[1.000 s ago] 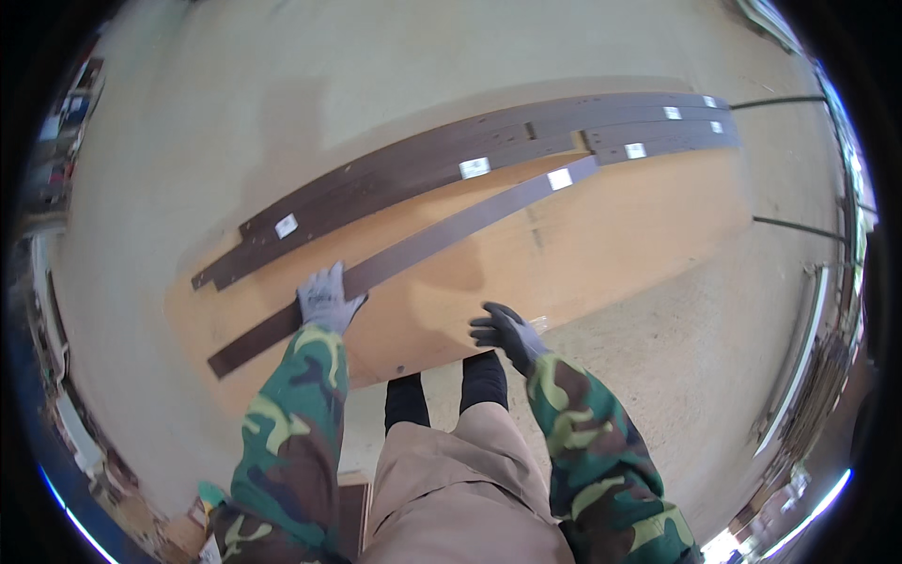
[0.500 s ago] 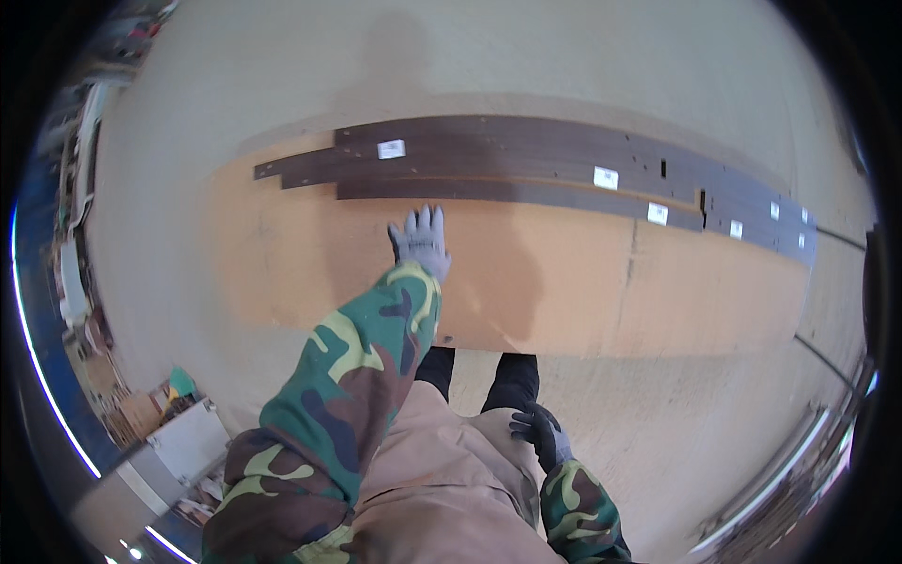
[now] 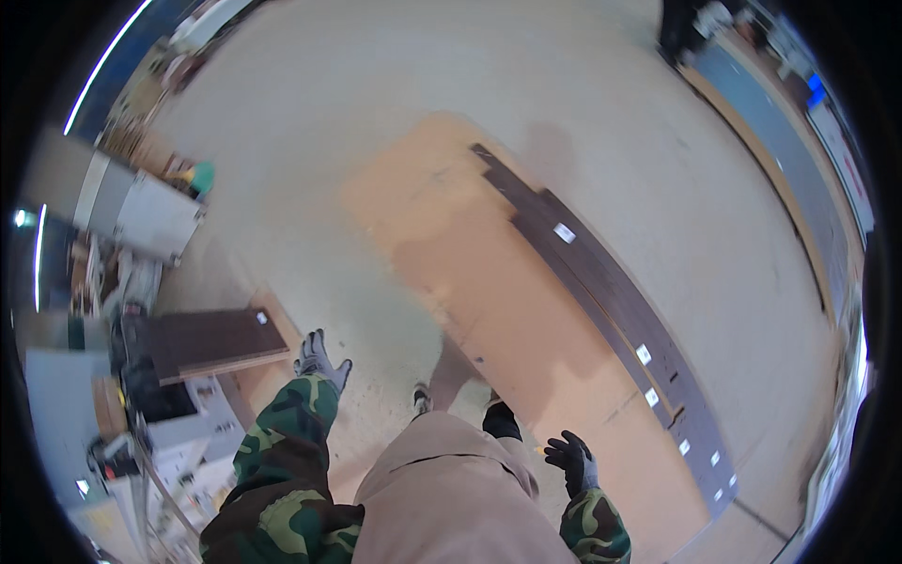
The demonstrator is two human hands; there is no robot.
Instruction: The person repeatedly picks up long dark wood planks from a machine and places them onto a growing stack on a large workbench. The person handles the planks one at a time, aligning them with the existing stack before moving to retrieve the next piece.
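My left hand (image 3: 321,360), in a grey glove, is held out at the left with fingers spread and nothing in it. It is nearest to a stack of dark brown panels (image 3: 211,343) with a white label. My right hand (image 3: 571,461), in a glove with dark fingers, hangs at my right side; its loosely bent fingers are apart and hold nothing. Below it lies a wide tan board (image 3: 526,310). Along that board's far edge run narrow dark brown boards (image 3: 601,282) with white labels and small cut-outs.
A white cabinet (image 3: 155,218) and piled goods stand at the left. Another long grey-blue panel (image 3: 761,103) with a tan edge lies far right, near a person's dark legs (image 3: 678,28). Concrete floor (image 3: 310,226) stretches between them.
My view has swung left, so the boards now run slantwise and the panel stack shows. My left hand has moved off the tan board toward that stack; my right hand has come away from my body.
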